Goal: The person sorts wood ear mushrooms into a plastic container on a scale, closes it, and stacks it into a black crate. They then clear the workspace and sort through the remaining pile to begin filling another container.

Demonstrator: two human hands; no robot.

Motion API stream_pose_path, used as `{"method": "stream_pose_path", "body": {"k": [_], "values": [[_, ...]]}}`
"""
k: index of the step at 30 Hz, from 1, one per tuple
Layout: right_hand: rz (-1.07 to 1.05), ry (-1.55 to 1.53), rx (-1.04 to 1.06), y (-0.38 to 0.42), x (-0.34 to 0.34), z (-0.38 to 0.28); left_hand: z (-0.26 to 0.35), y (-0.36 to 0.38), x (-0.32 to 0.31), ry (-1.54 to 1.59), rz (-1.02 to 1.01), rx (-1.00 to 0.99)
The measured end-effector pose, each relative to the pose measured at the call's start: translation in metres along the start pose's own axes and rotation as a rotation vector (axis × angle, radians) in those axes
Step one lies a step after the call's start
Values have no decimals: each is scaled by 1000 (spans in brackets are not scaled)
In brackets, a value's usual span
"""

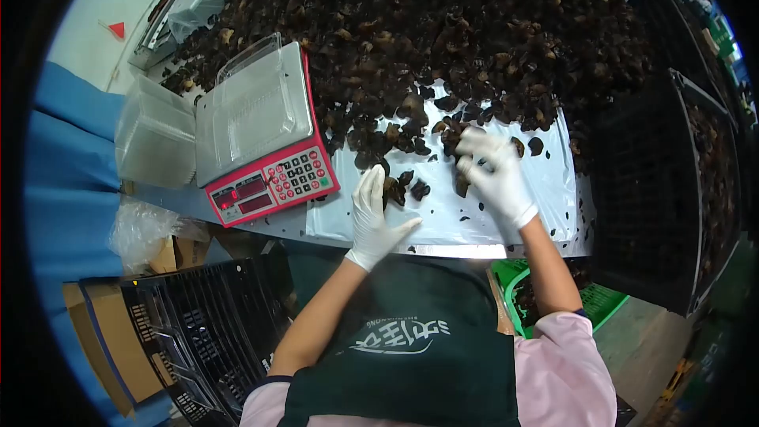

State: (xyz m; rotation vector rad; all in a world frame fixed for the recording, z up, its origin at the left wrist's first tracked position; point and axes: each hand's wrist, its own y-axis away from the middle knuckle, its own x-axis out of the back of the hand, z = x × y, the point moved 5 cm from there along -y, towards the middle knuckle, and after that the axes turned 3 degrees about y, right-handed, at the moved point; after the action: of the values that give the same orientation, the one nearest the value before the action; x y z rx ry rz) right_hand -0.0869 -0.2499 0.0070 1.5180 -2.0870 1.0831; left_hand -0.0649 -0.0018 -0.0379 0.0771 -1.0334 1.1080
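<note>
Dark brown wood ear mushrooms (443,16) form a big heap, with loose pieces spilling onto a white plastic sheet (506,217). My left hand (371,221), in a white glove, rests on the sheet with its thumb spread away from the fingers. Its fingertips are beside a small cluster of mushroom pieces (394,189). My right hand (500,178), also gloved and slightly blurred, hovers over scattered pieces with fingers curved and a gap between thumb and fingers. Nothing clearly shows in its grasp. One mushroom piece (462,183) lies just below its thumb.
A red digital scale (269,182) with a clear tray on top stands at left. Stacked clear plastic containers (156,133) sit beside it. A black crate (644,190) stands at right. Below the table edge are a green basket (605,308) and black crates (205,340).
</note>
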Motion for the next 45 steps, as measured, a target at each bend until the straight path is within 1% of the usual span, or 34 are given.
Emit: {"method": "stream_pose_path", "body": {"k": [1,2,3,4,5,6,7,9,11,12,13,15,16,17,19,21,23,25,26,27,29,30,31,33,35,37,39,40,41,43,45], "values": [[73,-32,-9,-21,12,11,0,-1,0,-9,7,2],[178,60,-61,-31,12,38,-2,0,1,2,10,16],[209,187,-144,-47,13,48,-3,1,1,-3,13,20],[221,399,-177,-58,4,66,-4,1,2,-4,39,35],[197,462,-184,-72,-5,72,-6,1,3,-4,65,49],[117,508,-170,-77,-19,73,-9,2,2,8,58,84],[37,555,-157,-85,-34,57,-9,1,2,5,57,84],[-94,582,103,-84,-65,13,-11,0,2,-40,109,158],[-282,396,185,-70,-103,-15,-12,-1,0,-43,97,164],[-296,326,218,-55,-117,-29,-13,-1,-1,-44,88,168],[-309,255,250,-37,-125,-40,-15,0,-4,-43,84,164],[-424,270,321,-12,-111,-68,-22,3,-8,-69,84,162],[-415,278,343,-1,-103,-67,-20,2,-6,-101,64,143],[-382,264,302,6,-86,-66,-16,2,-3,-97,59,147],[-326,433,219,13,-48,-49,-4,2,-2,-67,-9,50],[-255,506,31,28,-11,-19,-5,4,-2,-52,-18,69],[-211,574,-86,54,13,21,-7,4,-3,-25,-15,70],[-171,520,-185,70,37,37,-7,4,-2,-34,-22,71],[-118,442,-298,78,44,48,-7,4,-2,-32,-17,65],[-39,345,-315,80,50,58,-7,4,-2,-29,-12,57],[139,245,-422,80,49,73,-8,4,-2,-21,-3,58],[182,306,-379,73,45,75,-8,4,-1,-15,11,55],[220,304,-365,63,37,69,-8,4,0,-18,9,57],[141,464,-305,39,7,52,-7,4,0,-7,7,75],[-1,424,-172,25,-29,24,-7,4,-1,-13,8,70],[-85,461,33,19,-57,-18,-8,5,-1,-19,10,68],[-250,332,93,25,-86,-42,-8,6,-3,-27,36,39],[-307,260,161,27,-92,-53,-8,7,-2,-77,46,38],[-304,217,217,26,-87,-62,-8,9,-1,-78,45,40],[-323,-65,99,9,-71,-53,-6,15,4,-45,27,97],[-65,-178,75,-27,-39,-33,-5,19,7,-40,22,120]]}}
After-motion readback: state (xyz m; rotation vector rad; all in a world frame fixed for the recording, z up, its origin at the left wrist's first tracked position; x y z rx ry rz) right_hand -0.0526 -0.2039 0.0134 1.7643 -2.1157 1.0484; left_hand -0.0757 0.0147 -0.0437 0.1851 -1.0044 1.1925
